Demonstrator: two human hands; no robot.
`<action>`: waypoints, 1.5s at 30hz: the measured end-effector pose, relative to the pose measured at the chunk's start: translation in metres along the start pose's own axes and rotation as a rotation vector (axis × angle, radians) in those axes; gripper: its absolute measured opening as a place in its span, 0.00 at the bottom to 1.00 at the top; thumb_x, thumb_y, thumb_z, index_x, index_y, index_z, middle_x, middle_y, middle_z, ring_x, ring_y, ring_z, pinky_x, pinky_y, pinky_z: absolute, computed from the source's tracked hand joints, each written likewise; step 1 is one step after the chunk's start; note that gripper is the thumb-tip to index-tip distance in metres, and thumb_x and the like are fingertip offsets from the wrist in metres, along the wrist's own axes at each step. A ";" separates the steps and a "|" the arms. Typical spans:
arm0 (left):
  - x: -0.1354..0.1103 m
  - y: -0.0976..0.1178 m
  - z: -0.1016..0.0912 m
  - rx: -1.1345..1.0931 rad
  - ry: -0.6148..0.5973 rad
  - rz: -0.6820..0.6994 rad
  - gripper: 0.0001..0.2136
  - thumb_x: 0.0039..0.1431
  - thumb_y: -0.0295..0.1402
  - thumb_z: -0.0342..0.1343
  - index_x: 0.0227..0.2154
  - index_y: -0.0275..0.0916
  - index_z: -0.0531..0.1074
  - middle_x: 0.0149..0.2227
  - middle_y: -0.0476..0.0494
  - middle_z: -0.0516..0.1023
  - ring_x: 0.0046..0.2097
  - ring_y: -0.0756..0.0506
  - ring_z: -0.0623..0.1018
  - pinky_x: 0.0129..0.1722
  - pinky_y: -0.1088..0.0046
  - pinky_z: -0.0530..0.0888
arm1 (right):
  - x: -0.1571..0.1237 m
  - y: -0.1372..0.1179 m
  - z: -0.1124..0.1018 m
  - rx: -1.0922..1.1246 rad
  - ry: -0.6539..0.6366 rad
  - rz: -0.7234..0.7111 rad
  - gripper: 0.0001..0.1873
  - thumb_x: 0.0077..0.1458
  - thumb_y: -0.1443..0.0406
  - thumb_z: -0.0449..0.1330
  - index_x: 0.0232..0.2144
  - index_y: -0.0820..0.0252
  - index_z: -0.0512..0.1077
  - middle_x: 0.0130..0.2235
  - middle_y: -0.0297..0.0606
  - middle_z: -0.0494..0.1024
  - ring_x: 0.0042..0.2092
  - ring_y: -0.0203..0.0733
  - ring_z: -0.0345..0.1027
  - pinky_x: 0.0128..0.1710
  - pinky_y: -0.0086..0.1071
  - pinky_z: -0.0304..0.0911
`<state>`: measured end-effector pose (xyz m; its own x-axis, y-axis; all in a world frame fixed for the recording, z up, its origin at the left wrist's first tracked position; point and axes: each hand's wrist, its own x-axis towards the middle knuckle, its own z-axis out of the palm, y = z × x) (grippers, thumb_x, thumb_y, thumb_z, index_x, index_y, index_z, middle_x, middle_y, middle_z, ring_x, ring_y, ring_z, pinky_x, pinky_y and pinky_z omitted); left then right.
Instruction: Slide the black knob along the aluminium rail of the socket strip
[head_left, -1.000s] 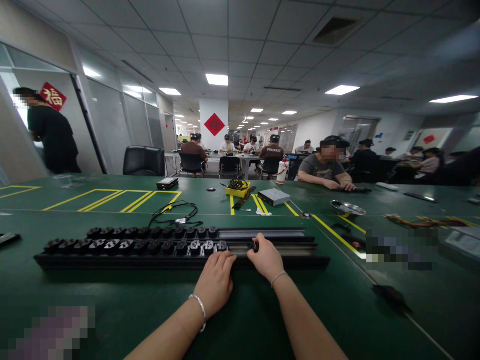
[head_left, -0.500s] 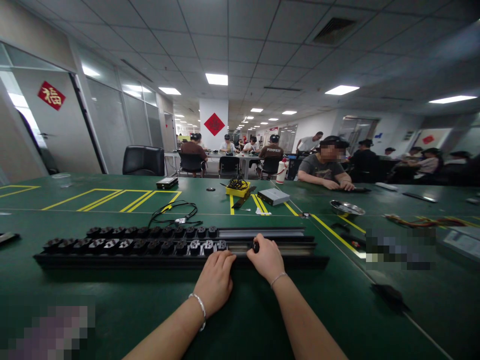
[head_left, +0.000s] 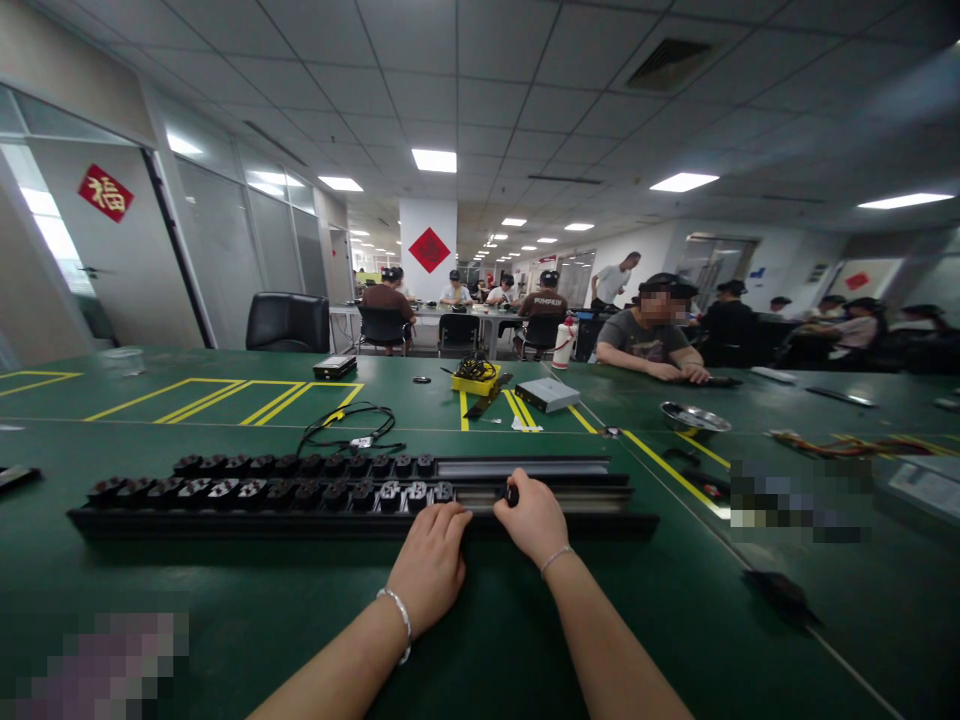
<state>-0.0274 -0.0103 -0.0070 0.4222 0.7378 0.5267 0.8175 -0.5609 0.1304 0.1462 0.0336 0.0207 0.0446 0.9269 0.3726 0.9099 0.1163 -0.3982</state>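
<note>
Long black metal channels (head_left: 562, 522) lie side by side across the table in front of me. Rows of black socket modules (head_left: 223, 489) fill their left and middle lengths, and the right stretches show a bare grey inside. My left hand (head_left: 429, 560) is closed over the near channel's front edge, just by the last modules of the row. Farther right, my right hand (head_left: 534, 515) pinches a small black socket module (head_left: 512, 494) over the bare stretch. Most of that piece is hidden by my fingers.
Behind the channels lie a black cable (head_left: 360, 425), a yellow box of wires (head_left: 474, 378) and a grey metal box (head_left: 547, 394). A steel bowl (head_left: 696, 417) stands to the right. Across the table sits a person (head_left: 652, 335). Yellow tape (head_left: 667, 465) marks the green tabletop.
My hands and the channels stay in the same place. In the background, a standing person in a white shirt has straightened up a little.
</note>
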 end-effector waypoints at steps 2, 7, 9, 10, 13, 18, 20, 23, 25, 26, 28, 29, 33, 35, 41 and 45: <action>0.000 0.000 0.000 -0.002 -0.004 -0.001 0.24 0.45 0.21 0.46 0.48 0.39 0.60 0.49 0.43 0.65 0.51 0.43 0.63 0.53 0.59 0.59 | 0.000 0.000 0.000 0.000 -0.002 0.010 0.06 0.43 0.65 0.54 0.29 0.58 0.64 0.30 0.36 0.71 0.36 0.40 0.62 0.36 0.28 0.51; 0.000 0.001 0.000 -0.006 -0.005 0.004 0.24 0.44 0.20 0.46 0.48 0.39 0.60 0.49 0.42 0.66 0.51 0.43 0.64 0.53 0.59 0.60 | 0.001 0.000 0.000 0.004 -0.016 0.025 0.07 0.43 0.64 0.54 0.29 0.57 0.64 0.31 0.36 0.71 0.37 0.40 0.63 0.36 0.28 0.51; 0.000 0.001 -0.001 -0.009 -0.005 -0.002 0.24 0.44 0.20 0.46 0.48 0.39 0.60 0.49 0.42 0.66 0.51 0.43 0.64 0.53 0.58 0.60 | 0.000 0.001 0.001 0.008 -0.009 0.021 0.07 0.43 0.64 0.55 0.29 0.57 0.64 0.31 0.36 0.71 0.37 0.40 0.63 0.35 0.28 0.52; 0.000 0.001 -0.002 -0.012 -0.006 -0.004 0.24 0.44 0.20 0.46 0.48 0.39 0.60 0.49 0.42 0.66 0.51 0.43 0.64 0.53 0.58 0.60 | 0.000 0.001 0.001 0.010 -0.004 0.019 0.07 0.43 0.64 0.55 0.29 0.57 0.64 0.31 0.36 0.71 0.37 0.40 0.63 0.35 0.28 0.52; 0.000 0.001 -0.002 -0.017 -0.011 -0.011 0.24 0.44 0.20 0.45 0.48 0.40 0.60 0.49 0.43 0.65 0.51 0.43 0.64 0.52 0.57 0.60 | 0.001 0.003 0.002 0.012 0.002 0.021 0.07 0.43 0.64 0.54 0.29 0.57 0.63 0.31 0.36 0.71 0.37 0.39 0.63 0.34 0.28 0.52; 0.000 0.000 0.000 -0.009 -0.011 -0.007 0.24 0.45 0.21 0.46 0.48 0.39 0.60 0.49 0.43 0.65 0.51 0.43 0.63 0.53 0.58 0.60 | 0.001 0.005 0.003 0.020 -0.001 0.018 0.06 0.44 0.64 0.54 0.29 0.57 0.63 0.32 0.36 0.71 0.37 0.39 0.63 0.35 0.28 0.52; 0.000 0.000 0.001 -0.009 -0.009 -0.005 0.24 0.45 0.21 0.46 0.48 0.40 0.60 0.49 0.43 0.65 0.51 0.43 0.63 0.53 0.57 0.60 | 0.001 0.005 0.003 0.023 -0.004 0.019 0.06 0.44 0.64 0.53 0.29 0.57 0.63 0.32 0.37 0.71 0.38 0.39 0.63 0.35 0.28 0.52; 0.000 0.000 0.001 -0.011 -0.007 -0.004 0.24 0.45 0.21 0.46 0.48 0.39 0.60 0.49 0.43 0.65 0.51 0.43 0.63 0.53 0.58 0.60 | 0.001 0.004 0.002 0.028 -0.007 0.022 0.06 0.44 0.65 0.53 0.30 0.57 0.63 0.32 0.37 0.71 0.38 0.39 0.63 0.35 0.28 0.52; 0.000 0.000 0.001 -0.013 -0.006 -0.005 0.24 0.45 0.20 0.46 0.48 0.39 0.60 0.49 0.43 0.65 0.51 0.43 0.63 0.53 0.58 0.60 | 0.000 0.004 0.001 0.028 -0.010 0.026 0.06 0.45 0.65 0.53 0.30 0.57 0.63 0.32 0.37 0.71 0.39 0.39 0.63 0.35 0.28 0.52; 0.000 0.000 0.000 -0.012 -0.005 -0.005 0.24 0.45 0.20 0.46 0.48 0.40 0.60 0.49 0.43 0.65 0.51 0.43 0.63 0.53 0.58 0.60 | 0.000 0.004 0.001 0.026 -0.013 0.027 0.06 0.45 0.65 0.53 0.30 0.57 0.63 0.32 0.37 0.71 0.39 0.39 0.63 0.35 0.28 0.52; 0.000 0.000 0.000 -0.011 -0.003 -0.003 0.24 0.45 0.20 0.46 0.48 0.40 0.60 0.49 0.43 0.65 0.51 0.43 0.64 0.53 0.58 0.61 | 0.001 0.003 0.000 0.023 -0.018 0.029 0.06 0.45 0.65 0.53 0.30 0.57 0.63 0.32 0.37 0.71 0.39 0.39 0.63 0.35 0.28 0.52; 0.000 0.000 0.000 -0.010 -0.001 -0.003 0.24 0.45 0.20 0.46 0.48 0.39 0.60 0.49 0.43 0.65 0.51 0.43 0.64 0.53 0.58 0.60 | 0.001 0.003 0.000 0.023 -0.018 0.029 0.06 0.45 0.65 0.53 0.30 0.57 0.63 0.32 0.37 0.71 0.39 0.39 0.63 0.35 0.28 0.52; 0.000 0.001 -0.001 0.000 -0.002 -0.004 0.23 0.44 0.20 0.46 0.47 0.39 0.61 0.49 0.43 0.66 0.51 0.43 0.64 0.53 0.60 0.60 | 0.001 0.003 0.000 0.016 -0.017 0.028 0.06 0.44 0.65 0.53 0.30 0.57 0.63 0.32 0.37 0.71 0.38 0.39 0.63 0.35 0.28 0.52; 0.000 0.001 -0.002 0.001 -0.008 -0.004 0.23 0.44 0.21 0.46 0.47 0.39 0.61 0.49 0.43 0.66 0.51 0.43 0.64 0.54 0.60 0.60 | 0.001 0.003 0.001 0.015 -0.015 0.026 0.07 0.44 0.66 0.53 0.30 0.57 0.63 0.32 0.37 0.71 0.38 0.39 0.63 0.35 0.28 0.52; 0.001 0.001 -0.003 0.004 -0.009 0.004 0.23 0.45 0.21 0.46 0.48 0.38 0.61 0.49 0.42 0.66 0.51 0.43 0.64 0.53 0.59 0.60 | 0.001 0.004 0.002 0.025 -0.009 0.022 0.07 0.45 0.65 0.53 0.31 0.57 0.63 0.33 0.37 0.71 0.39 0.39 0.63 0.35 0.28 0.52; 0.001 0.002 -0.003 0.000 -0.009 -0.005 0.24 0.44 0.20 0.46 0.47 0.39 0.61 0.49 0.43 0.66 0.51 0.43 0.64 0.53 0.58 0.60 | 0.001 0.004 0.002 0.012 -0.015 0.026 0.07 0.44 0.65 0.53 0.31 0.57 0.63 0.33 0.37 0.71 0.38 0.39 0.63 0.34 0.28 0.52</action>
<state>-0.0267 -0.0119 -0.0038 0.4215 0.7439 0.5186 0.8198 -0.5570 0.1328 0.1491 0.0357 0.0184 0.0621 0.9347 0.3499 0.9035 0.0963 -0.4176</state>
